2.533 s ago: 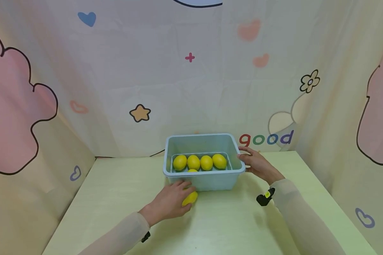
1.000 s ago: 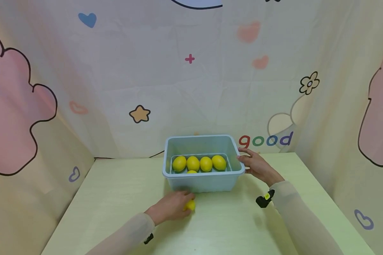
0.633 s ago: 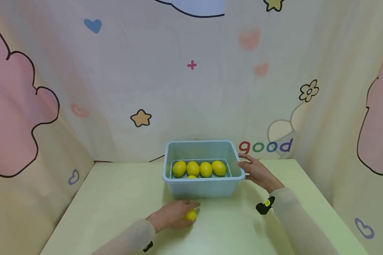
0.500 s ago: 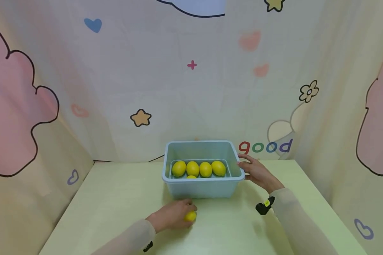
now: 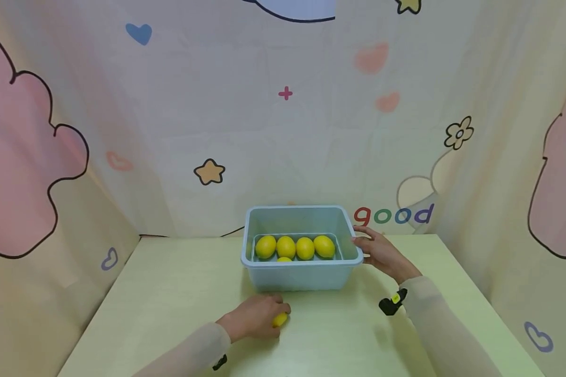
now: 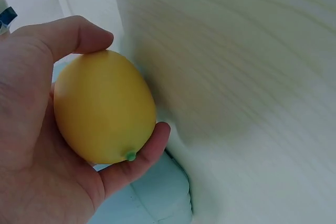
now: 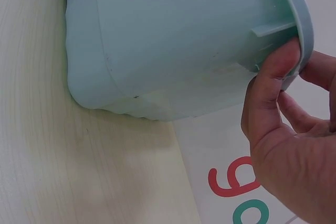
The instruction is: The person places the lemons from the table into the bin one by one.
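Note:
My left hand [image 5: 256, 316] grips a yellow lemon [image 6: 105, 106] close over the table, just in front of the bin. In the left wrist view the thumb and a fingertip curl round the lemon, whose small green tip faces down. With my right hand [image 5: 382, 255] I hold the right rim of a light blue plastic bin [image 5: 302, 277]; the right wrist view shows thumb and fingers pinching that rim [image 7: 302, 19]. Inside the bin several lemons [image 5: 285, 247] form a row, and another lemon [image 5: 284, 259] is mostly hidden behind the front wall.
The pale wooden table [image 5: 170, 293] reaches back to a printed curtain [image 5: 245, 104], which also rises on both sides. The bin stands near the table's back edge. Each sleeve carries a black wrist device [image 5: 393, 302].
My left hand has drawn the lemon away from the bin's front wall toward me, its fingers closing round it. The right hand stays on the rim. The head view has shifted slightly.

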`<action>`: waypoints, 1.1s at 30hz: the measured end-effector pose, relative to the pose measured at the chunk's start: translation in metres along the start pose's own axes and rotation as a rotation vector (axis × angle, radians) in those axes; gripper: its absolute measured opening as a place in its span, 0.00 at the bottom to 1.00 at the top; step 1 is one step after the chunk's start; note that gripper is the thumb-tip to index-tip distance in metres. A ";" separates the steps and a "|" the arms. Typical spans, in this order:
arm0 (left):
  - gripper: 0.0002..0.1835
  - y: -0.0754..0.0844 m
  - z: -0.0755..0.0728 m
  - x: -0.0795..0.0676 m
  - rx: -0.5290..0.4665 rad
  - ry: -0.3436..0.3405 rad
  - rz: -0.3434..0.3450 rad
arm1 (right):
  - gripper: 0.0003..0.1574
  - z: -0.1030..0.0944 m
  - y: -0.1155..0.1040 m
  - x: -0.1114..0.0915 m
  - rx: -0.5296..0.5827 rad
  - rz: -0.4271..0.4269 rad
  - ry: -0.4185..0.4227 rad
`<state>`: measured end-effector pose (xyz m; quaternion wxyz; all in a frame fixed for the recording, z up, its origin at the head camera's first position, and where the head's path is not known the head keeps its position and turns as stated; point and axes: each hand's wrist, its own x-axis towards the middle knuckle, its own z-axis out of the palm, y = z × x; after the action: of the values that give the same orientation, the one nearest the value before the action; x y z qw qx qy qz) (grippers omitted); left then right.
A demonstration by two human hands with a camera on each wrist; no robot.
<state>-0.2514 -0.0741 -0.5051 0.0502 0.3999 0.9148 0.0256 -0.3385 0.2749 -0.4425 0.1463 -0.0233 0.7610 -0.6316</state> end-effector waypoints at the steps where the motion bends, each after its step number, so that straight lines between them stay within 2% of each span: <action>1: 0.18 0.000 0.000 0.000 -0.001 -0.006 -0.002 | 0.39 0.000 0.000 0.000 -0.001 -0.003 -0.001; 7: 0.16 0.001 -0.004 0.000 -0.013 -0.044 -0.027 | 0.39 0.001 -0.005 0.000 0.008 -0.010 -0.008; 19: 0.13 0.003 -0.016 0.000 -0.015 0.020 -0.022 | 0.39 0.002 -0.005 0.000 0.031 0.001 -0.023; 28: 0.12 0.005 -0.047 0.007 0.019 0.126 0.001 | 0.39 0.002 -0.005 0.003 0.025 -0.011 -0.013; 33: 0.12 0.009 -0.059 0.007 0.047 0.147 0.042 | 0.40 -0.001 -0.004 0.002 -0.003 -0.006 -0.013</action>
<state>-0.2565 -0.0630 -0.4457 -0.0271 0.4171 0.9078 0.0344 -0.3416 0.2743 -0.4388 0.1492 -0.0301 0.7607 -0.6309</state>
